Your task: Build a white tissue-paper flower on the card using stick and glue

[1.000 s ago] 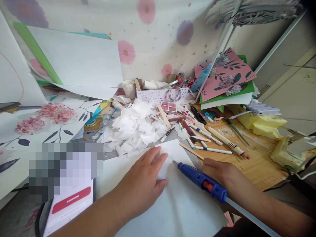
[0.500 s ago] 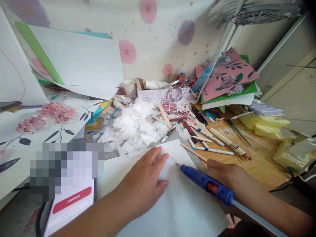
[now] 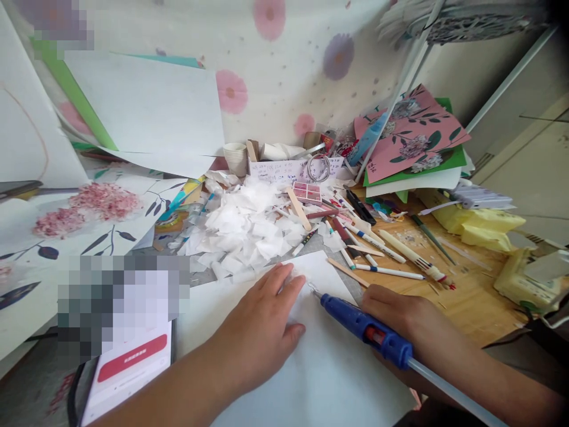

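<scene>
My left hand (image 3: 258,323) lies on a white sheet of paper (image 3: 284,391), fingers stretched out and thumb apart. In my right hand (image 3: 400,311) is a blue hot glue gun (image 3: 364,329), with a clear glue stick (image 3: 448,385) coming out of its back end. The gun's nozzle points at the sheet just right of my left fingertips, where a small patch of clear glue (image 3: 311,286) shows. My right hand's grip is partly hidden behind the gun. Beyond the sheet lies a heap of cut white tissue paper squares (image 3: 244,219).
A phone (image 3: 131,362) lies at the left, partly pixelated, beside a flower picture (image 3: 106,201). Pens, brushes and a wooden stick (image 3: 299,209) crowd the right of the tissue heap. Paper cups (image 3: 235,158) stand at the back; a yellow packet (image 3: 489,228) lies right.
The glue gun and my right hand have shifted slightly left, with the nozzle a little nearer my left fingertips. My left hand stays in place on the sheet.
</scene>
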Available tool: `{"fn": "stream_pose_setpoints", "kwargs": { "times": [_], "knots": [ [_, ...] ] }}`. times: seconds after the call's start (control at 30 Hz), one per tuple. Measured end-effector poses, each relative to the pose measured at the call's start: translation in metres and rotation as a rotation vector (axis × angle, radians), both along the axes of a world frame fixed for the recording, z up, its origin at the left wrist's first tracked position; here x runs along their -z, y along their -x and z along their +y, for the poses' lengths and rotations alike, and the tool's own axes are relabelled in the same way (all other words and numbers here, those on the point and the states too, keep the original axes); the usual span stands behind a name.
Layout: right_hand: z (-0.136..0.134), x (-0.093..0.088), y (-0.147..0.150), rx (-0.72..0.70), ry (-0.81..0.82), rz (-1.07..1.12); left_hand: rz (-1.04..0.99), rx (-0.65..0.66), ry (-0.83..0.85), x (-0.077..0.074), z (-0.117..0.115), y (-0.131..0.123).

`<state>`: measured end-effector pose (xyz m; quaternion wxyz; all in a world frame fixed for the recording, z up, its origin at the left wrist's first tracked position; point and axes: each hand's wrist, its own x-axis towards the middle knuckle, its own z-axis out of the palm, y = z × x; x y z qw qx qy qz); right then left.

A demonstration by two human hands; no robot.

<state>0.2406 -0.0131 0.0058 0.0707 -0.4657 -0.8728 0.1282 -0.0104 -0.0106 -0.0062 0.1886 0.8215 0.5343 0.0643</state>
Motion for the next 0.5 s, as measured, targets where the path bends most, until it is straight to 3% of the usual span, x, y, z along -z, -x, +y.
{"fn": "stream_pose_setpoints", "kwargs": {
  "times": [0.17,0.5],
  "knots": [
    [0.0045,0.0050,-0.0015,-0.031,0.029,-0.150,-0.003,0.006,-0.003,-0.0004,-0.0006,-0.0001],
    [0.0003,0.0046,0.0032,-0.017,0.005,-0.140,-0.017,0.009,-0.011,-0.0007,-0.0007,-0.0007]
  ]
}}
